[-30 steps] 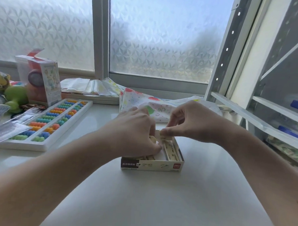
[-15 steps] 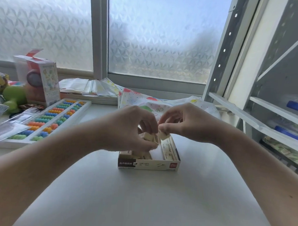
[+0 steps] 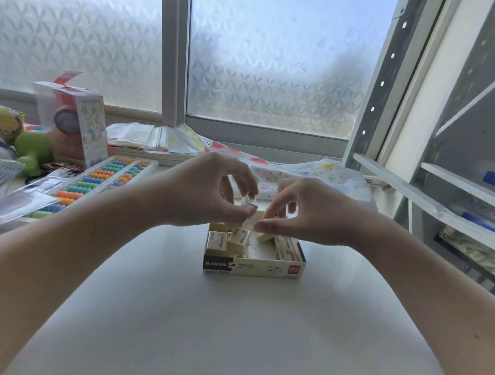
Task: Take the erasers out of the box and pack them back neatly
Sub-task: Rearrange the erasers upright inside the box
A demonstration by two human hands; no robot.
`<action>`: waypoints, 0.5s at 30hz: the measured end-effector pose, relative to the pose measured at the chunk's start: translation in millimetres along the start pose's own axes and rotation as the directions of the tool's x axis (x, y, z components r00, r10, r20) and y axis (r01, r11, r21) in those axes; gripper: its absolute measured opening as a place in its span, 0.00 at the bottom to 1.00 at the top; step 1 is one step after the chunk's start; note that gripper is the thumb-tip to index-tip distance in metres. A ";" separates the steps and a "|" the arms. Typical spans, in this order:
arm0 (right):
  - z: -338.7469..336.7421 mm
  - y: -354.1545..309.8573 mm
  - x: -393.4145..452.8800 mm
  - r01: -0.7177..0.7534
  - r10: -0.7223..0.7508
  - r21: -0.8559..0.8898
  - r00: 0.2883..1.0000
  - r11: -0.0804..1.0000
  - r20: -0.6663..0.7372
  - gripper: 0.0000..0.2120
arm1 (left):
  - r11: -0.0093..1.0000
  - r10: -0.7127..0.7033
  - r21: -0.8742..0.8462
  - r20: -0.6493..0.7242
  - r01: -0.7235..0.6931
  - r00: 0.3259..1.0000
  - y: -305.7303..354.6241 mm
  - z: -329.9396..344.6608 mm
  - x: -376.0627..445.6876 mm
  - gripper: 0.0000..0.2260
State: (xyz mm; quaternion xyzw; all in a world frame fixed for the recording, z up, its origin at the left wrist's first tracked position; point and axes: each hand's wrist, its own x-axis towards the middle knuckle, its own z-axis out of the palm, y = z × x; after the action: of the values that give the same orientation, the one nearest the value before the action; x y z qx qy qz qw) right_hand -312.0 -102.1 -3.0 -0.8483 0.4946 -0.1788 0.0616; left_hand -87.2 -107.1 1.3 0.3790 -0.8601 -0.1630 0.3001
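A shallow cardboard eraser box [image 3: 254,268] stands open on the white table, mid-frame. Several cream wrapped erasers [image 3: 238,239] lie loose and tilted in its left half, and a row [image 3: 287,247] lines its right wall. My left hand [image 3: 203,191] hovers above the box's back left and pinches one eraser [image 3: 250,203] between thumb and fingers. My right hand [image 3: 305,211] is just to the right, over the box's back, pinching another eraser [image 3: 264,236] at its fingertips. The back of the box is hidden by both hands.
A colourful bead abacus [image 3: 99,181] lies at the left, with a toy carton [image 3: 73,123] and a green toy [image 3: 32,152] behind it. Patterned paper bags [image 3: 312,176] lie behind the box under the window. A metal shelf unit [image 3: 454,173] stands at the right.
Both hands have lifted out of the box, each with an eraser pinched in its fingers. The erasers in the left half now lie uncovered and tilted.
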 end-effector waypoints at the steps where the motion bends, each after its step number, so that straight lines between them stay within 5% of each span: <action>1: -0.1 -0.2 -0.8 -0.001 0.002 -0.007 1.000 1.000 0.030 0.17 | 1.000 -0.001 -0.001 -0.007 0.001 1.000 -0.7 1.0 0.0 0.10; 12: 0.6 -12.6 -6.7 -0.029 0.032 -0.094 0.999 0.995 0.037 0.26 | 1.000 -0.018 -0.024 -0.014 0.017 1.000 -4.8 1.8 1.2 0.10; 15: -0.5 -14.0 -7.3 0.025 -0.022 -0.075 0.999 0.997 0.044 0.21 | 1.000 -0.016 -0.022 -0.011 0.015 1.000 -4.6 1.7 0.9 0.10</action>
State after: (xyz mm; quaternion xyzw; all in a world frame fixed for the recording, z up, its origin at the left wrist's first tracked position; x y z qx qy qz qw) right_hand -304.0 -88.8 -0.3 -0.8594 0.4896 -0.1424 0.0377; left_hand -86.2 -110.7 -1.9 0.3833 -0.8535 -0.1724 0.3079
